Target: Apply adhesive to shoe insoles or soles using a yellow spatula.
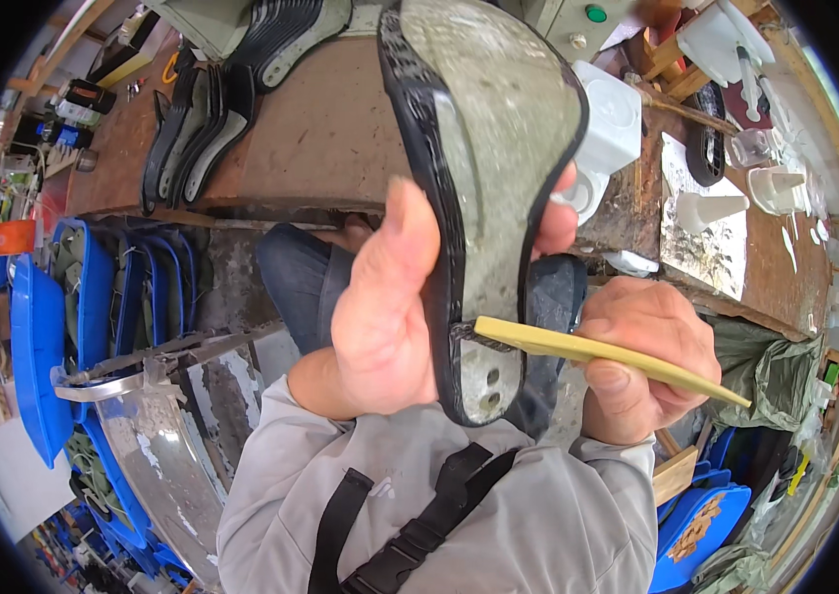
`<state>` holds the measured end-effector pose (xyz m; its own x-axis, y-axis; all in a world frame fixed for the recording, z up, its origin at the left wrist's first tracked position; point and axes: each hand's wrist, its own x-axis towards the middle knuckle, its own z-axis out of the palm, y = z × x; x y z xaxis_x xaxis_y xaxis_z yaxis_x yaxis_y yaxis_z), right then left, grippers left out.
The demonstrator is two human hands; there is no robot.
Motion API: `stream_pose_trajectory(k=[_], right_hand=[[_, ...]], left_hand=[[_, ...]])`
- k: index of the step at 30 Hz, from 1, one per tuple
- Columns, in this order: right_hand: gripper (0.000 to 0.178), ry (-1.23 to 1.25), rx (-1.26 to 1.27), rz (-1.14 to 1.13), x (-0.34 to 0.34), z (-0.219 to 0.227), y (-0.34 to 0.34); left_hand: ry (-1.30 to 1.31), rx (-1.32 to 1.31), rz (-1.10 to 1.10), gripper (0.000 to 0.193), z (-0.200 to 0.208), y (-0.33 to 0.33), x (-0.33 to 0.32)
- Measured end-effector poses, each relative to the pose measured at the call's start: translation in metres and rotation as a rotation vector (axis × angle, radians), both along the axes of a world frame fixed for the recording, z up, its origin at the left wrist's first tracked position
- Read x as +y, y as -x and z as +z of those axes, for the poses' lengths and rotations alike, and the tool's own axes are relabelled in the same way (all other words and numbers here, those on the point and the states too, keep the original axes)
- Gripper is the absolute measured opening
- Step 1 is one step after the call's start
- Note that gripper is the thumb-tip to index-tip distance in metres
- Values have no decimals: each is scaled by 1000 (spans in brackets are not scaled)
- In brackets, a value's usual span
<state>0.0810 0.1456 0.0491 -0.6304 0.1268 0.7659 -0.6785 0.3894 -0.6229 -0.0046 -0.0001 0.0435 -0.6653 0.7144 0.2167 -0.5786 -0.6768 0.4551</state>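
My left hand (385, 307) grips a stack of long, grey, sole-shaped pieces (499, 119) with black edges. Its thumb lies along the left side, and fingertips come round the right side. Broad at the top, the stack tapers to a narrow end with small holes. Between the thumb and fingers of my right hand (652, 351) is a brush (588, 351) with a flat yellow handle. Its dark bristles touch the stack near that narrow end. The stack's edges look wet and black.
On the brown workbench (320, 129) lie more black-edged pieces (202, 134). At right stand a white container (610, 119), a white nozzle-like cone (709, 210) and a stained paper sheet (712, 262). Blue trays (38, 346) stand at left; another blue tray (702, 535) is lower right.
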Motion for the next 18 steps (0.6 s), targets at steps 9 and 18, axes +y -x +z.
stream_pose_trajectory(k=[9, 18], right_hand=[[24, 5, 177, 1, 10, 5, 13], [24, -50, 234, -3, 15, 28, 18]], left_hand=[[205, 103, -94, 74, -1, -13, -13], [360, 431, -42, 75, -31, -6, -29]])
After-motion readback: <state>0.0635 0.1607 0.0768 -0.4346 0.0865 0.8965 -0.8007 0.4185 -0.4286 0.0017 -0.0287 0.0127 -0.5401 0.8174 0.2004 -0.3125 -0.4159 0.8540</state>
